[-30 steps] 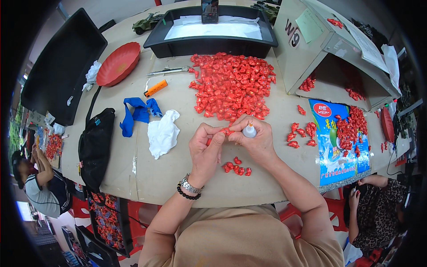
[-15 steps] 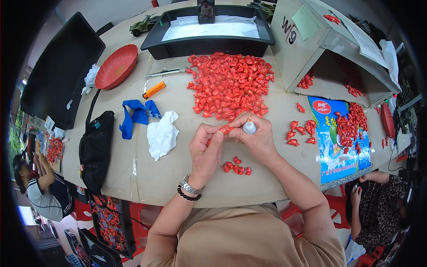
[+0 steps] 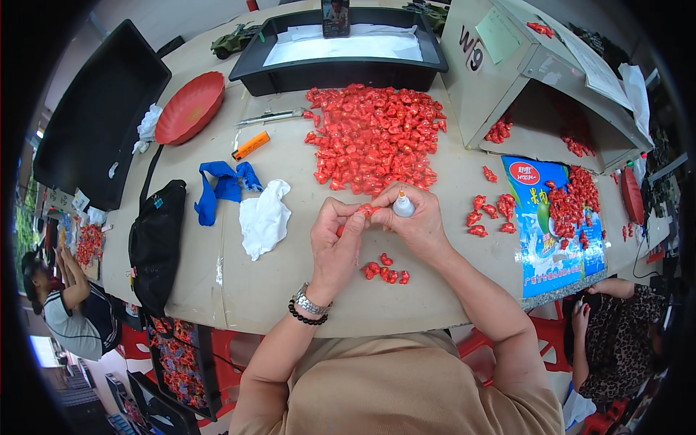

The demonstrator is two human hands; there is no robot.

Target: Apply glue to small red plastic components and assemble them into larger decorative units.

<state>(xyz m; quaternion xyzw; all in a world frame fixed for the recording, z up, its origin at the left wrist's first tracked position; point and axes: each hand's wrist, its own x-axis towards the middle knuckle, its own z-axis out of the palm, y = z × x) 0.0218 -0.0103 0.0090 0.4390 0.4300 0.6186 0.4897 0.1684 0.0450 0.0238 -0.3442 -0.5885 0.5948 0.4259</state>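
The tan table (image 3: 290,290) fills my view, and the big red heap (image 3: 373,138) of small plastic pieces is my landmark, lying in the middle of it. Beyond the heap sits a black tray (image 3: 337,65); to its right a grey box (image 3: 522,80) opens toward a printed bag (image 3: 551,225) strewn with more red pieces. Left of the heap lie a red dish (image 3: 190,107), a blue cloth (image 3: 221,185) and a white rag (image 3: 264,217).

Both my hands meet just on the near side of the heap. My right hand (image 3: 417,221) is curled shut around a small white bottle (image 3: 402,205), nozzle pointing up and away from me. My left hand (image 3: 335,243) pinches one red piece (image 3: 366,210) at the fingertips (it is tiny, so I cannot tell its long axis). The piece lies just left of the bottle, almost touching it, between the two hands, the left being the one that has it. A small cluster (image 3: 384,272) of red pieces rests nearer me, below my hands.
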